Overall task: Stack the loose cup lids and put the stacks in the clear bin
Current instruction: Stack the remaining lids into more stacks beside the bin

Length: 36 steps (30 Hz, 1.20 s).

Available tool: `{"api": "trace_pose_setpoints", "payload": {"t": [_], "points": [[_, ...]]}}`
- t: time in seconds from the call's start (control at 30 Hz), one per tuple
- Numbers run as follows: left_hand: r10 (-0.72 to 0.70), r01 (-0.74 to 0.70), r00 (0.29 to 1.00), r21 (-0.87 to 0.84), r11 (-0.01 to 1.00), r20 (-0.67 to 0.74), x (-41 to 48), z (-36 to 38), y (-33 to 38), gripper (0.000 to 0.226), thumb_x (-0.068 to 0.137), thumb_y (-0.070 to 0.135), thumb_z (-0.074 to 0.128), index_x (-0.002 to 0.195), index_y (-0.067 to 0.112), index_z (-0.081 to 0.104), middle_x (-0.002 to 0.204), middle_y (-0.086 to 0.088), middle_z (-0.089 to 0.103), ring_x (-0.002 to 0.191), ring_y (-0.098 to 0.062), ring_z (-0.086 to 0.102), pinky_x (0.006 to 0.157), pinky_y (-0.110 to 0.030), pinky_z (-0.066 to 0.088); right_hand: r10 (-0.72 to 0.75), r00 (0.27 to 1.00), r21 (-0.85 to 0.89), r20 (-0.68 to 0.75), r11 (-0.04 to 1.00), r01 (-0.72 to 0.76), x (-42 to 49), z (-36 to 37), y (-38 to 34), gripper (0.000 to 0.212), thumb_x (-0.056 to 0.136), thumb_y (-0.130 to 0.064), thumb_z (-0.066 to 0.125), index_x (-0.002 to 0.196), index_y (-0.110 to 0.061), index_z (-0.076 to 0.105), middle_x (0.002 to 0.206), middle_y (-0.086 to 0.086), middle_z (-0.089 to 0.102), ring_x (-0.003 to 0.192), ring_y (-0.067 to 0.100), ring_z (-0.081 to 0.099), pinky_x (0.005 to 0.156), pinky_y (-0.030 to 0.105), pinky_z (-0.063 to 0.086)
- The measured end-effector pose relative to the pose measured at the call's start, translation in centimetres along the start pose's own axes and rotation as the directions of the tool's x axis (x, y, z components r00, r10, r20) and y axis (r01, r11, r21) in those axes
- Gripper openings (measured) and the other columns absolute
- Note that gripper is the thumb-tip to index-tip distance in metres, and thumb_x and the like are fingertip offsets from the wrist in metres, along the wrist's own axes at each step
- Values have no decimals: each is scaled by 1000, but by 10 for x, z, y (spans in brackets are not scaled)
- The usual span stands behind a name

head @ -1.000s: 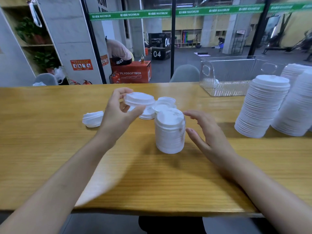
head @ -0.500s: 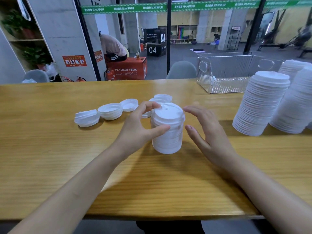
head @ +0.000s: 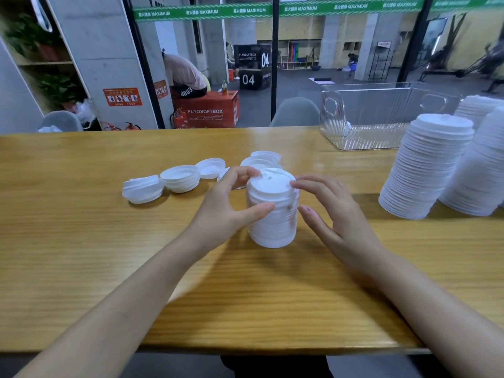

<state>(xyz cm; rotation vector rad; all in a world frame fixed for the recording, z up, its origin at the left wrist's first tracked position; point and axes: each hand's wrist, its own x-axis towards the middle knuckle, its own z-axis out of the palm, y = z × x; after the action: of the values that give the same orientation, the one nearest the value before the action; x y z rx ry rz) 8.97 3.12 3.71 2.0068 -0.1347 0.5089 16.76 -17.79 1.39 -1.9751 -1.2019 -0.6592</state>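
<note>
A short stack of white cup lids (head: 272, 214) stands upright on the wooden table (head: 81, 241) in front of me. My left hand (head: 226, 205) grips it from the left, thumb on its side and fingers curled over the top rim. My right hand (head: 335, 214) is on its right with fairly straight fingers, the index tip touching the top lid's edge. Loose lids lie behind and to the left: one on its side (head: 141, 188), a small nested pile (head: 180, 177), a single lid (head: 211, 167) and a few more (head: 266, 158). The clear bin (head: 381, 118) stands at the far right.
Two tall stacks of lids (head: 428, 165) (head: 480, 165) stand at the right, in front of the bin. A third stack (head: 474, 107) shows behind them. A glass wall runs along the table's far edge, with grey chair backs (head: 297, 111) just beyond it.
My left hand brought a lid down onto the short stack and now grips the stack. My right hand has closed in from the right until its index finger touches the top lid.
</note>
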Motion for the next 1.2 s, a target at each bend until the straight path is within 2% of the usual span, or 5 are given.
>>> {"api": "trace_pose_setpoints", "payload": {"t": [0.27, 0.43, 0.63, 0.93, 1.2], "points": [[69, -22, 981, 255, 967, -178, 14, -42, -20, 44, 84, 43, 72, 121, 26, 57, 117, 24, 56, 115, 4, 48, 92, -8, 35, 2, 1000, 22, -4, 1000, -2, -1, 0, 0, 42, 100, -36, 46, 134, -14, 54, 132, -7, 52, 123, 15, 49, 107, 18, 31], [90, 184, 930, 662, 727, -356, 26, -96, -72, 50, 80, 40, 70, 122, 17, 60, 129, -5, 57, 120, -30, 44, 96, -41, 32, 7, 1000, 18, 1, 1000, -7, -1, 0, 0, 43, 99, -36, 45, 134, -12, 53, 133, -3, 54, 124, 17, 50, 108, 18, 31], [-126, 453, 882, 741, 496, -455, 23, -127, -113, 69, 80, 42, 75, 140, 20, 48, 147, -12, 39, 134, -39, 29, 112, -52, 20, 1, 1000, 18, -2, 1000, -1, -1, 1, 1, 42, 100, -37, 45, 134, -13, 52, 133, -4, 53, 124, 15, 49, 108, 18, 31], [-124, 351, 904, 542, 764, -410, 20, -125, -108, 26, 79, 22, 80, 100, 17, 65, 128, -13, 53, 121, -32, 46, 97, -34, 33, 14, 1000, 30, 3, 999, -14, -2, 2, 3, 42, 99, -38, 45, 134, -15, 52, 133, -4, 54, 123, 15, 49, 104, 19, 34], [-50, 42, 999, 309, 950, 19, 3, -77, -66, 50, 57, 53, 78, 102, 38, 61, 120, 24, 56, 111, 15, 47, 90, -3, 33, 17, 1000, 45, 10, 999, -17, -2, 2, 2, 42, 99, -36, 45, 134, -13, 52, 132, -2, 55, 124, 12, 49, 102, 20, 36]]}}
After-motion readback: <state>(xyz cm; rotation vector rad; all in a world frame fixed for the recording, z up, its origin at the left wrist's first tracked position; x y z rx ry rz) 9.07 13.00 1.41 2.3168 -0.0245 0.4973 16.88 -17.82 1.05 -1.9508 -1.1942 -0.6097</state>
